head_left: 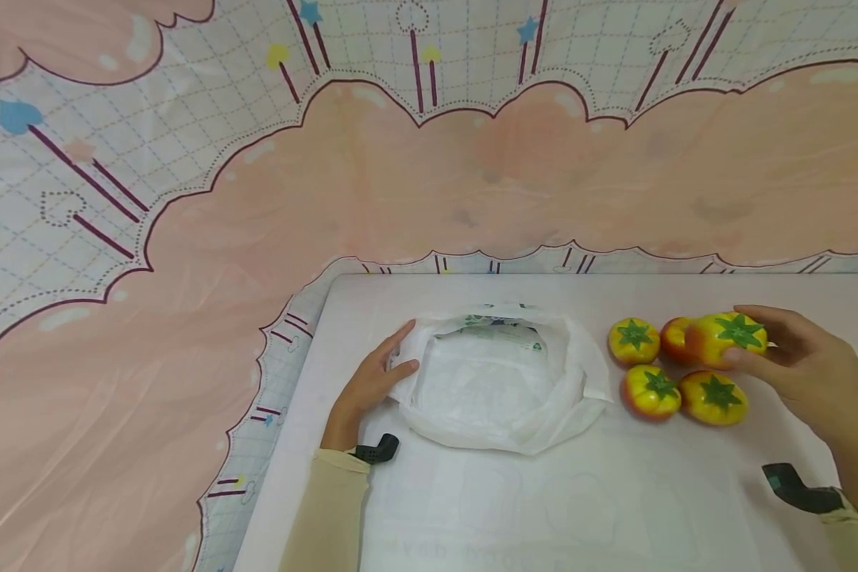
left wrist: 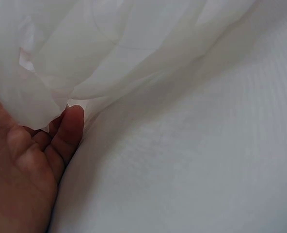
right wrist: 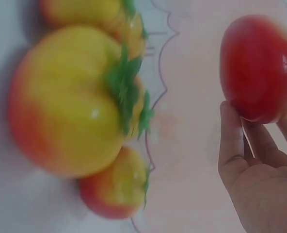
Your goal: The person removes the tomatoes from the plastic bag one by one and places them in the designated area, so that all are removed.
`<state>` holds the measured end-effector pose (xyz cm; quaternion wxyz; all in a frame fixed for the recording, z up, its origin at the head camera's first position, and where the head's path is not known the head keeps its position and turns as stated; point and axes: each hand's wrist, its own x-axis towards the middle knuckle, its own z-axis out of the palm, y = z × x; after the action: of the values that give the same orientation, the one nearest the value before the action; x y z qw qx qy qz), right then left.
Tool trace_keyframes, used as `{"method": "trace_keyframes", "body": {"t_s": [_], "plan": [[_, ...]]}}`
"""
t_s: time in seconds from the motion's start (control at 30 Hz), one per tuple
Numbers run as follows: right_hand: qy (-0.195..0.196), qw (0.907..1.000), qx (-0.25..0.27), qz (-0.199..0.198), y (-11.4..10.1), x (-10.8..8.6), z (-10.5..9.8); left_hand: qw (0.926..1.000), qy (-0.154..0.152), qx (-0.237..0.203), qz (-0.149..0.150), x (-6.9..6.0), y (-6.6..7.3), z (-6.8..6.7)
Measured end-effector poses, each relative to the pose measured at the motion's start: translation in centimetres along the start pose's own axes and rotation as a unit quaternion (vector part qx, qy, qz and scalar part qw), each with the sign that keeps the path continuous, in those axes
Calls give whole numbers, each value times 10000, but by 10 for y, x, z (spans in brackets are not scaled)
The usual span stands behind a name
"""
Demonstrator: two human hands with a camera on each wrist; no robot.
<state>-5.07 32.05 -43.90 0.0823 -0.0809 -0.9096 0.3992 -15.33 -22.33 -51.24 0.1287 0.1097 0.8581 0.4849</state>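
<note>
A white plastic bag (head_left: 482, 389) lies on the table with its mouth spread wide and green print on the inside of the far rim. At its left edge my left hand (head_left: 372, 377) grips the rim; in the left wrist view, curled fingers (left wrist: 71, 127) show at the bag's edge. My right hand (head_left: 804, 357) holds a yellow-red tomato (head_left: 718, 338) with a green star-shaped top, raised over the others. Its red underside shows in the right wrist view, fingertips around it. Several similar tomatoes (head_left: 649, 392) sit right of the bag, one partly hidden behind the held one.
The white table (head_left: 486, 508) has its left edge beside my left forearm and its back edge behind the bag. A patterned pink and white cloth (head_left: 400, 191) covers the area behind and to the left. Black wrist cameras (head_left: 377, 450) sit on both wrists.
</note>
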Motion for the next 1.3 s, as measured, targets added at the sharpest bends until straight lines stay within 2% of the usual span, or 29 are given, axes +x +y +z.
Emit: {"method": "trace_keyframes", "body": {"t_s": [0.17,0.37,0.53,0.8,1.0,1.3], "plan": [[318,9991,214,-190,12,-2,-3,10000,20,11,18,0,-1,0],[448,9979,446,-119,25,-7,-6,10000,11,-65,15,0,1,1],[589,9975,377,-90,35,-9,-6,10000,14,-74,-51,0,1,1],[505,9977,409,182,48,-15,-9,10000,45,-29,-76,0,1,2],[485,9979,419,125,62,-21,-13,10000,27,-49,-77,-1,0,3],[508,9980,77,372,75,-26,-13,9999,34,2,-137,-1,2,2]]}}
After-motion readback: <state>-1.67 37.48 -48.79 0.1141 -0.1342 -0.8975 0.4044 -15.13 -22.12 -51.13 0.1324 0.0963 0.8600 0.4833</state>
